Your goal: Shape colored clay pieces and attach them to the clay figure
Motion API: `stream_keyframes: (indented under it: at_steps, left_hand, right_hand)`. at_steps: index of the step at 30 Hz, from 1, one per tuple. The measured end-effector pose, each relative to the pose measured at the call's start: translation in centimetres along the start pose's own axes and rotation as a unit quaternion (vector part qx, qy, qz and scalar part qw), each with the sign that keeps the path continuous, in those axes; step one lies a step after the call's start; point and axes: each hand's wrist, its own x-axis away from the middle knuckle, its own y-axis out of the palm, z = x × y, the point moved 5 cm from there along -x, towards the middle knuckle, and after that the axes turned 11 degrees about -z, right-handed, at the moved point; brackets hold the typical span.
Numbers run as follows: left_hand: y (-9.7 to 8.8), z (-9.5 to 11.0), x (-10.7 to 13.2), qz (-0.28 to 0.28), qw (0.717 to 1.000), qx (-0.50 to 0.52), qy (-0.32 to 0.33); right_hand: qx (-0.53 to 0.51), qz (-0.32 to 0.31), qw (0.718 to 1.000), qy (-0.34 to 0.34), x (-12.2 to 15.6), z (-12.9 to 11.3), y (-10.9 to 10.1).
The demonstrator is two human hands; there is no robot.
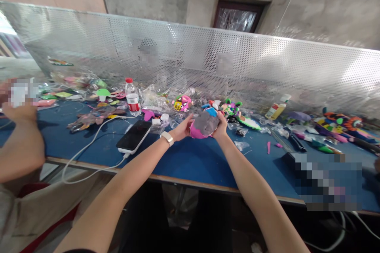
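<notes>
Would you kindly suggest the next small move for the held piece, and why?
Perhaps turn the grey-and-pink piece slightly to see its underside: the left hand and right hand hold opposite sides, and pink shows mainly along its lower edge.

The clay piece [204, 122] is grey on top and magenta pink along its lower edge. The bench [184, 162] is blue, edged in brown. Black markings pattern the yellow-and-pink animal-face figure [178, 105]. The plastic bottle [133, 101] wears a red cap (its label is red and white). The phone [135, 132] shows black; the perforated panel [187, 51], dotted silver-grey.
</notes>
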Motion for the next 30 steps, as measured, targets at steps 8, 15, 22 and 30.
stream_keyframes:
  at_steps: [8, 15, 22, 30]
  left_hand:
    - [1.7, -2.2, -0.1, -0.094, 0.992, 0.041, -0.070]
    - [-0.1, -0.6, 0.2, -0.087, 0.989, 0.084, -0.083]
    - [0.6, 0.4, 0.3, 0.036, 0.997, 0.043, -0.046]
    - [-0.5, 2.4, 0.1, 0.163, 0.976, 0.068, 0.125]
  right_hand:
    - [0.035, 0.007, 0.999, 0.018, -0.2, 0.4, -0.7]
    - [0.218, -0.008, 0.974, 0.062, -1.7, 1.3, -1.7]
    - [0.696, -0.052, 0.714, 0.050, -1.4, -1.9, -2.5]
    - [0.822, 0.003, 0.562, 0.094, -1.4, -3.1, -3.2]
